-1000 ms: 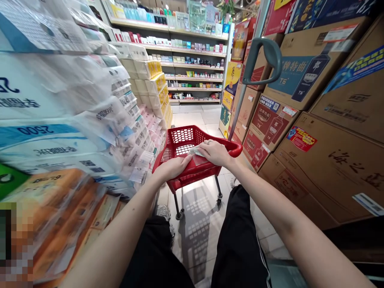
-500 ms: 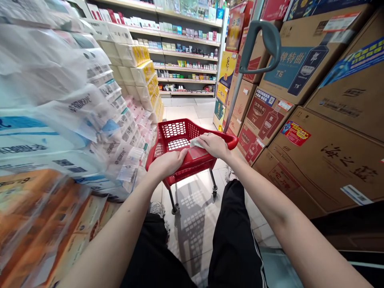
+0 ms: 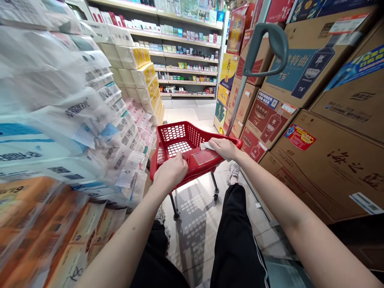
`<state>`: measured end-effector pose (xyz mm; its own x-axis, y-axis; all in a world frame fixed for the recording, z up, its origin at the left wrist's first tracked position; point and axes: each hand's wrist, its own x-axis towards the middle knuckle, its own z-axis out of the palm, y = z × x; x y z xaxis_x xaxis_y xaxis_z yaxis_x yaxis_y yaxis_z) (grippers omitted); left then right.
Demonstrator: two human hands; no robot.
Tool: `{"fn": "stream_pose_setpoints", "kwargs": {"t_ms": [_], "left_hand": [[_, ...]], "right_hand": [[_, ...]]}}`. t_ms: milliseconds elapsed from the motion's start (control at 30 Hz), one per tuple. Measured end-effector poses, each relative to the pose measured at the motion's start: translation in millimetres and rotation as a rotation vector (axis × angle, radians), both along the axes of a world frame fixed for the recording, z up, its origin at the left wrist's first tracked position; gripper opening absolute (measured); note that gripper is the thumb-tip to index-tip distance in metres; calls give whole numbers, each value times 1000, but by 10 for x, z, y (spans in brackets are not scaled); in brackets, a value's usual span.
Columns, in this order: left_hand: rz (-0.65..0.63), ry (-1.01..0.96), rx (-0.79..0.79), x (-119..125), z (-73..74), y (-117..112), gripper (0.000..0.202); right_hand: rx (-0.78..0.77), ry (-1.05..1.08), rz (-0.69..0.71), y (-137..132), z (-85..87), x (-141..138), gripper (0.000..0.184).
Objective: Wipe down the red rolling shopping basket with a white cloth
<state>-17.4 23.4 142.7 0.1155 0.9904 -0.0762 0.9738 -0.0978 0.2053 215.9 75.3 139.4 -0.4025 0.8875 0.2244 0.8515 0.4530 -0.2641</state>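
Note:
A red plastic shopping cart basket (image 3: 191, 171) on thin metal legs with casters stands in front of me. My left hand (image 3: 172, 170) is closed around the near rim at its left side. On the right part of the same rim lies my right hand (image 3: 225, 148), its fingers pressed over a crumpled white cloth or tissue (image 3: 205, 146). Between the two hands a clear label panel (image 3: 204, 157) is set in the rim. Through the lattice floor of the basket the tiles show. A grey pole with a blue-grey loop handle (image 3: 250, 54) rises beyond the right corner.
Wrapped packs of tissue paper (image 3: 90, 108) are piled along the left, with orange packs (image 3: 33, 224) lower down. Cardboard liquor cartons (image 3: 339, 160) form a wall on the right. Stocked shelves (image 3: 189, 54) stand at the far end of the tiled aisle (image 3: 192, 112).
My right hand has slid right along the rim with the cloth. More of the label panel shows now. The left hand and the cart have shifted slightly to the right in view.

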Motion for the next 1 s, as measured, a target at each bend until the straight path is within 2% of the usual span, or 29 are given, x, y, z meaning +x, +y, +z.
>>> {"fn": "stream_pose_setpoints", "kwargs": {"t_ms": [100, 200, 267, 333, 433, 533, 633, 733, 867, 1000], "left_hand": [[28, -25, 3, 35, 4, -2, 34], [62, -13, 13, 46, -1, -1, 33], [65, 5, 21, 43, -7, -13, 33], [53, 19, 29, 40, -13, -34, 33], [19, 14, 42, 43, -25, -62, 36], [-54, -29, 47, 18, -36, -49, 38], [-142, -85, 78, -93, -39, 28, 40], [-216, -47, 86, -266, -32, 137, 40], [-250, -25, -2, -401, -19, 234, 42], [-170, 1, -37, -371, -27, 272, 39]], "right_hand": [[-19, -37, -125, 47, -16, -53, 50], [116, -26, -218, -150, -67, -241, 47], [257, -6, -171, -332, -91, -359, 44], [310, -11, -106, -454, -83, -422, 41], [250, -88, -20, -430, -6, -408, 41], [64, -142, 15, -219, 89, -352, 45], [-99, -120, 51, 9, 132, -342, 48], [-166, -114, 55, 140, 130, -369, 46], [-117, -113, 52, 130, 133, -375, 50], [60, -147, 32, -50, 131, -359, 52]]}}
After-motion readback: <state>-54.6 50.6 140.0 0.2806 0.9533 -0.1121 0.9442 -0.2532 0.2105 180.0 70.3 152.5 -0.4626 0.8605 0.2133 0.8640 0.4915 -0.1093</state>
